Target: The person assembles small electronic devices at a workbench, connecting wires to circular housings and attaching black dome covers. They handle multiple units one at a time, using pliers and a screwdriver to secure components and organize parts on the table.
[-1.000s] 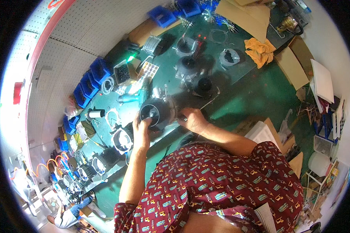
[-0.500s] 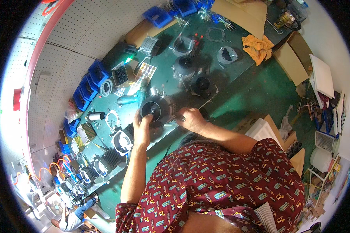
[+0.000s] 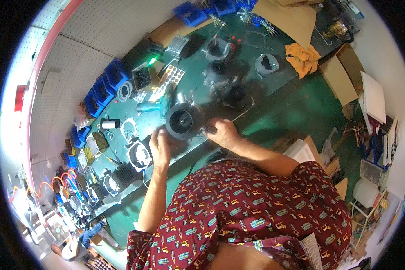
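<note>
A round black fan-like housing (image 3: 184,120) stands on the green workbench (image 3: 279,85) right in front of me. My left hand (image 3: 159,145) grips its lower left rim. My right hand (image 3: 222,133) is at its right side, fingers closed on a thin metal tool or rod (image 3: 240,113) that points away to the upper right. Which part of the housing the tool touches is hidden by my fingers.
More black round housings (image 3: 235,94) and a white-ringed one (image 3: 139,154) lie on the bench. Blue bins (image 3: 114,74) line the pegboard wall at left. An orange cloth (image 3: 301,58) and cardboard boxes (image 3: 342,78) sit at right. Another person (image 3: 74,245) is at lower left.
My hands and the black housing have stayed in nearly the same place. The view has shifted slightly; the right hand has closed in a little toward the housing.
</note>
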Demonstrator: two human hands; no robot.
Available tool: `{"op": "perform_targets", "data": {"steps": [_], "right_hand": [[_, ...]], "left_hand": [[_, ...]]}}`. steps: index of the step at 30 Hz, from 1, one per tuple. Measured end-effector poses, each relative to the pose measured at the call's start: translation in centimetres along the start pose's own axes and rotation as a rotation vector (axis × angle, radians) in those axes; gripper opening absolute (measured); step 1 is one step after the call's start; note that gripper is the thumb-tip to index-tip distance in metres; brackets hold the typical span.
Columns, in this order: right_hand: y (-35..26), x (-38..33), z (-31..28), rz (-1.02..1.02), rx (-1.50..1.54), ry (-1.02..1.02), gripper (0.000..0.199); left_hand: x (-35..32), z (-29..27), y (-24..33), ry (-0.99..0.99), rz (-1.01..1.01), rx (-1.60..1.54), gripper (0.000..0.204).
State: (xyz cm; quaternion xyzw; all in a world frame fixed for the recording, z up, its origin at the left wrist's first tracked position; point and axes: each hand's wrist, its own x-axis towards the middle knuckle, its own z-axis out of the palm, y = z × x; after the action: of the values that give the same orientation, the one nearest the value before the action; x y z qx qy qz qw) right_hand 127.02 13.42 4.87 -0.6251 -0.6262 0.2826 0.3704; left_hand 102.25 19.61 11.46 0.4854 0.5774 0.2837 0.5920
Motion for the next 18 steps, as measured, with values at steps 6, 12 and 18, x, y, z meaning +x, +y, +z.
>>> {"op": "perform_targets", "data": {"steps": [6, 12, 18], "right_hand": [[0.1, 0.3, 0.1, -0.018, -0.03, -0.051, 0.024], [0.7, 0.4, 0.3, -0.098, -0.178, -0.076, 0.023], [1.3, 0.0, 0.2, -0.09, -0.168, -0.056, 0.026]], "left_hand": [[-0.1, 1.9, -2.7, 0.009, 0.176, 0.814, 0.029], [0.2, 1.8, -3.8, 0.069, 0.326, 0.9, 0.021], [0.7, 2.3, -4.9, 0.078, 0.328, 0.862, 0.022]]}}
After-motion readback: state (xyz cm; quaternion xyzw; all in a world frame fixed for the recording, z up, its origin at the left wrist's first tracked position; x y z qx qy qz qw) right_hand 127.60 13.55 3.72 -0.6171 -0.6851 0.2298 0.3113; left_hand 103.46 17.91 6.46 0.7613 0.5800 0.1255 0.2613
